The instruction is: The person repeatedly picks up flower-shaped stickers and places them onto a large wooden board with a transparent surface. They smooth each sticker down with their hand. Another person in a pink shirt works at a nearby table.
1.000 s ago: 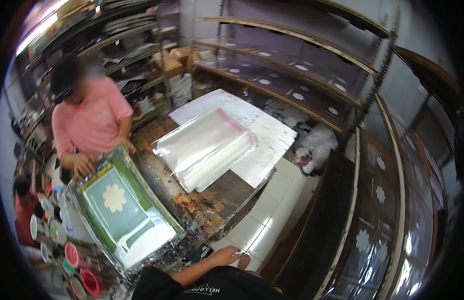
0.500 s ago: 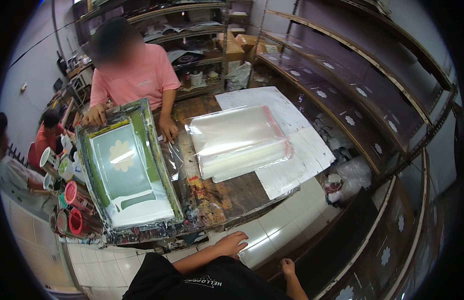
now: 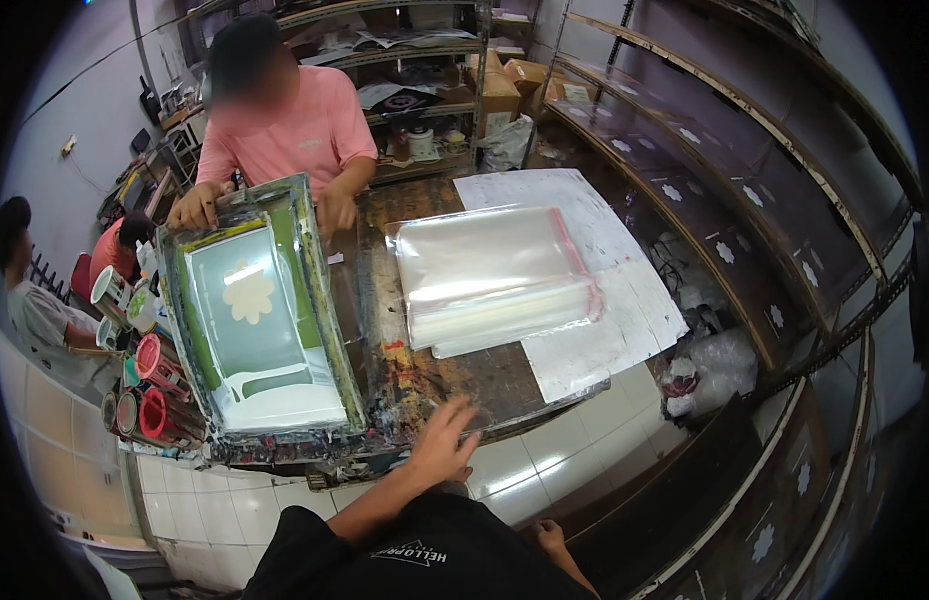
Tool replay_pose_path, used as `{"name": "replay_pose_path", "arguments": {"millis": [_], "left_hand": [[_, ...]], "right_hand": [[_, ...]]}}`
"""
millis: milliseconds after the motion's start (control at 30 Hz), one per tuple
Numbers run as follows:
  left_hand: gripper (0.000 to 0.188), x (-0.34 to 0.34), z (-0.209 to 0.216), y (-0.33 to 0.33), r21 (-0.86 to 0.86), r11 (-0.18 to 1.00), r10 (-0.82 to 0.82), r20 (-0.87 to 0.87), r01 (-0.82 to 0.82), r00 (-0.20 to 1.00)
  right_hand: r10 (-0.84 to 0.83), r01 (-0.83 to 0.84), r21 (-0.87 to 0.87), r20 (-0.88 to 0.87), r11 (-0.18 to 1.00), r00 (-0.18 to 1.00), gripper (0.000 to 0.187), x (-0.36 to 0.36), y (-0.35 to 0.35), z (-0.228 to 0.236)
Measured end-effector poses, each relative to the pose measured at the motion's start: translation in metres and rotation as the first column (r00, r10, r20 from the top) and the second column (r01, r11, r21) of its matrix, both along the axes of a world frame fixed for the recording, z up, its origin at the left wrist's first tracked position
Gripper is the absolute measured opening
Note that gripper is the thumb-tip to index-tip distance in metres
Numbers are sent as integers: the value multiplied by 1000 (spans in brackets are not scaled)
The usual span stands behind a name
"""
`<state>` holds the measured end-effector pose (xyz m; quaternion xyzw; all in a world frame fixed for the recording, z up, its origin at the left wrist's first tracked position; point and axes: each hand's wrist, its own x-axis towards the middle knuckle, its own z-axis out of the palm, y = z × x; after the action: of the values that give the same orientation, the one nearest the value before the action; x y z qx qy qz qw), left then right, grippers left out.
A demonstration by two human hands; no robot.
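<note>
My left hand (image 3: 445, 445) reaches over the near edge of the stained work table (image 3: 410, 390), fingers stretched and holding nothing. My right hand (image 3: 552, 537) hangs low at my side beside the dark shelf boards, fingers curled in, with nothing visible in it. A stack of clear plastic bags (image 3: 490, 262) with pink-edged ends lies on the table ahead of my left hand. To the left a screen-printing frame (image 3: 360, 400) leans tilted up; its mesh shows a pale flower shape (image 3: 248, 292), with white ink along the lower part. A co-worker's hand (image 3: 197, 206) grips its far edge.
White sheets (image 3: 625, 300) lie under the bags' right side. Ink pots (image 3: 168, 415) crowd the table's left end. Slatted drying racks (image 3: 675, 190) with flower-printed pieces stand along the right. The co-worker in a pink shirt (image 3: 305, 130) stands across the table; more people sit at far left.
My left hand has risen forward to the table edge; my right hand has shifted slightly left. The co-worker's other hand has drawn back, and the loose clear film near it no longer shows there.
</note>
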<state>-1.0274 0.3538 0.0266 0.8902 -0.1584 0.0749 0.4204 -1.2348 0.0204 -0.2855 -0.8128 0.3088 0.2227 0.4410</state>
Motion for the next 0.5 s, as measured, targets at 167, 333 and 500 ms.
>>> {"name": "replay_pose_path", "arguments": {"millis": [167, 333, 500], "left_hand": [[63, 41, 53, 10, 261, 938, 111, 397, -228, 911], [77, 103, 71, 14, 457, 802, 108, 521, -384, 847], [70, 181, 61, 6, 688, 617, -41, 512, -381, 858]], "right_hand": [[-333, 354, 156, -146, 922, 931, 26, -26, -15, 1], [-447, 479, 220, -179, 850, 876, 23, -43, -21, -2], [-393, 407, 190, -107, 893, 913, 21, -49, -12, -18]]}}
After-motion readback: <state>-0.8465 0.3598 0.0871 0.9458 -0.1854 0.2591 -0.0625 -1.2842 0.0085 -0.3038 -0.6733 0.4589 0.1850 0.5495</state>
